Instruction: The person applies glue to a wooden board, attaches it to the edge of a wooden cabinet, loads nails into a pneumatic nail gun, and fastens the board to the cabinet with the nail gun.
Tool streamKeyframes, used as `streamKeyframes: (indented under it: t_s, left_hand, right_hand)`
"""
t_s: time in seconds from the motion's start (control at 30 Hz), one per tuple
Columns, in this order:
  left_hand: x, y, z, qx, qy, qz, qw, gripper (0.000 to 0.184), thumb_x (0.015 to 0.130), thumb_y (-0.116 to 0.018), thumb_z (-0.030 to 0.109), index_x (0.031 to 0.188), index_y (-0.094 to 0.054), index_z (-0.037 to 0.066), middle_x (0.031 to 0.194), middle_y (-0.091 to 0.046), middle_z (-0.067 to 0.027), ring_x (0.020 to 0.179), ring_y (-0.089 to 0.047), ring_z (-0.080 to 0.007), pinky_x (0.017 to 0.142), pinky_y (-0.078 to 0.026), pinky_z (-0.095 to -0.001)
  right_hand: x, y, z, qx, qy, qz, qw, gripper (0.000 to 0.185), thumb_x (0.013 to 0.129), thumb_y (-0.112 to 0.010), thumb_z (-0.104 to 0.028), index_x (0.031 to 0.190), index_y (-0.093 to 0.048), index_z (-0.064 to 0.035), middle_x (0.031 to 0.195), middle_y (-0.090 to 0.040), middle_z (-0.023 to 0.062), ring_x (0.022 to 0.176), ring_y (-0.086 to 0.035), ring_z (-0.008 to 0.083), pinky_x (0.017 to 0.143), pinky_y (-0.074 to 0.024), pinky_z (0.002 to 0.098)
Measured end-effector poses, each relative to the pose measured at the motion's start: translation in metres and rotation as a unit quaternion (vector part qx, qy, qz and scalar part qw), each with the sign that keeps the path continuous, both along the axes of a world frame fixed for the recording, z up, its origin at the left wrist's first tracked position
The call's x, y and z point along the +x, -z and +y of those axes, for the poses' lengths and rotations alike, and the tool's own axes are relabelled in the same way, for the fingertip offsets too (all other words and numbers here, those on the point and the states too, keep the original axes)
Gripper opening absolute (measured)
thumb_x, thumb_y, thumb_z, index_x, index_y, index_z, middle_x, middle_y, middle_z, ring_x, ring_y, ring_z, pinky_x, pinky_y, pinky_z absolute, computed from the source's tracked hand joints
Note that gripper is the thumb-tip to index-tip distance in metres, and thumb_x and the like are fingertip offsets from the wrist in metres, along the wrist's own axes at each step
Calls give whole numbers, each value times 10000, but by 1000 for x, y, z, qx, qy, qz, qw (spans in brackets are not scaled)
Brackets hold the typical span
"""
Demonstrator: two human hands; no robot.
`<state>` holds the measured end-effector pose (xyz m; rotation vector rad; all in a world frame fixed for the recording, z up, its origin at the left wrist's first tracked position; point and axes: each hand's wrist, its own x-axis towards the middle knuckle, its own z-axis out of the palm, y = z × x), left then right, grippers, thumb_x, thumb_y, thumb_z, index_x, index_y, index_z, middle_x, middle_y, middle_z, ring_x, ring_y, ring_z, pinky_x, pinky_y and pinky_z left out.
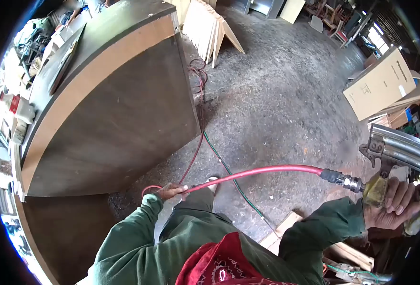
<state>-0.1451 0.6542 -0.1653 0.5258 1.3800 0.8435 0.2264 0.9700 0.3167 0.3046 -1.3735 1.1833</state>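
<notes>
My left hand [170, 191] is closed around a red air hose [267, 169] in front of my body. From there the hose arcs to the right and ends in a dark sleeve and a metal coupling [351, 182]. That coupling joins the yellowish grip end of an air nail gun [400, 145] with a long silver metal body. At the right edge, my right hand [400, 204] has its fingers wrapped around the tool's handle. Part of the tool is cut off by the edge of the view.
A large dark cabinet with a curved edge [115, 109] stands at left, bearing a white bottle [22, 109]. Red and green hoses [233, 178] trail over the concrete floor [276, 104]. Leaning boards [205, 26] stand behind; a cardboard box [381, 85] and wood scraps [352, 254] lie right.
</notes>
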Motion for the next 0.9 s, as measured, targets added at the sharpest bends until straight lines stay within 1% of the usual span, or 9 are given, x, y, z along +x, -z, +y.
streamKeyframes:
  t_s: [0.07,0.13,0.17,0.27,0.37,0.47,0.5,0.63,0.9]
  left_hand:
    - [-25,2,13,-40,57,83,994,564,929,-666,597,1049,-783,59,976,-759,-83,958,-670,-184,926,-495,-364]
    - [-41,-39,33,-84,106,154,979,625,873,-709,636,1125,-772,67,1078,-757,-116,1034,-676,-215,967,-490,-394]
    - [-54,-26,50,-72,188,131,971,748,781,-754,691,1217,-740,83,1199,-728,-163,1167,-657,-290,1033,-477,-432]
    - [-65,49,45,-143,125,255,948,787,755,-752,718,1219,-729,82,1218,-718,-187,1200,-654,-335,1031,-493,-463]
    - [-73,31,82,-295,54,294,908,752,786,-723,715,1181,-736,75,1190,-729,-187,1160,-665,-397,998,-512,-493]
    - [-70,73,113,-353,0,324,878,717,810,-700,707,1140,-743,72,1124,-748,-186,1097,-694,-393,957,-537,-503]
    - [-68,72,135,-363,-35,304,880,684,832,-689,688,1104,-753,64,1049,-757,-204,1066,-710,-378,948,-541,-510]
    - [-36,81,208,-345,-92,306,882,597,875,-610,704,1149,-767,197,1034,-765,-171,993,-728,-373,866,-580,-491]
    - [20,46,345,-404,-245,165,866,577,869,-631,686,1100,-767,175,998,-762,-168,971,-730,-362,857,-579,-480]
  right_hand:
    - [-16,-15,49,2,13,1,1000,372,1084,-517,-286,1306,-471,9,658,-448,-33,476,-364,64,486,-397,211]
    - [-34,-29,94,-3,15,-4,1000,397,1085,-517,-277,1334,-464,28,659,-443,-32,483,-360,65,493,-386,213]
    - [-44,-36,120,-5,-24,-11,1000,408,1086,-515,-262,1345,-460,49,660,-435,-30,493,-357,65,515,-382,213]
    - [-63,-34,208,1,-77,-30,997,412,1091,-502,-256,1360,-445,53,678,-424,-23,525,-368,68,554,-385,205]
    - [-108,-28,289,7,-88,-31,996,400,1090,-504,-255,1344,-439,47,677,-421,-20,529,-377,69,553,-393,202]
    - [-166,-17,380,22,-91,-42,995,421,1090,-503,-263,1351,-417,57,667,-411,-17,516,-378,68,516,-397,205]
    - [-189,-16,413,28,-97,-56,993,437,1091,-499,-267,1366,-407,60,663,-405,-18,512,-378,69,507,-396,207]
    - [-297,-19,528,34,-78,-68,994,465,1098,-477,-282,1412,-379,48,660,-393,-21,492,-351,60,470,-365,200]
    - [-575,-24,622,-22,-334,-49,941,489,1102,-471,-296,1432,-334,37,672,-402,-33,463,-333,50,436,-381,202]
